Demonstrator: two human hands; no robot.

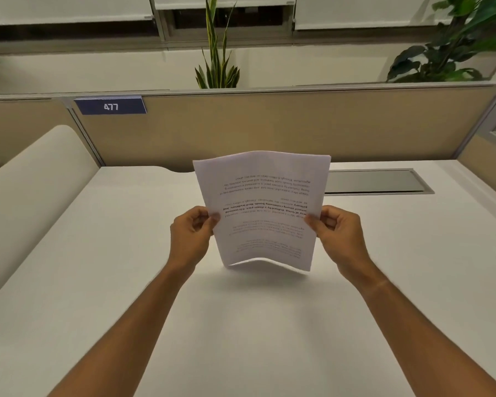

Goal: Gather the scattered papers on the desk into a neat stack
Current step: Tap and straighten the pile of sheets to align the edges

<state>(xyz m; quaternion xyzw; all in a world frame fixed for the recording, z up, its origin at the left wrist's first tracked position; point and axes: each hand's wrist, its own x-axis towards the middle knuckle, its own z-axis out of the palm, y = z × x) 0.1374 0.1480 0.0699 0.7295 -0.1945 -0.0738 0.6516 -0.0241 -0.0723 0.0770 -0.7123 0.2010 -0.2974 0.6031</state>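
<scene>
A bundle of white printed papers [262, 207] stands nearly upright above the white desk [98, 267], its text upside down to me. The lower edge hangs a little over the desktop and curves. My left hand [191, 234] pinches the bundle's left edge. My right hand [337, 233] pinches the right edge at the same height. No other loose sheet shows on the desk.
A tan partition [269, 124] with a blue "477" tag [111, 106] closes the desk's far side. A grey cable hatch [375, 181] lies at the back right. A rounded white divider [26, 196] rises on the left. Plants stand behind the partition.
</scene>
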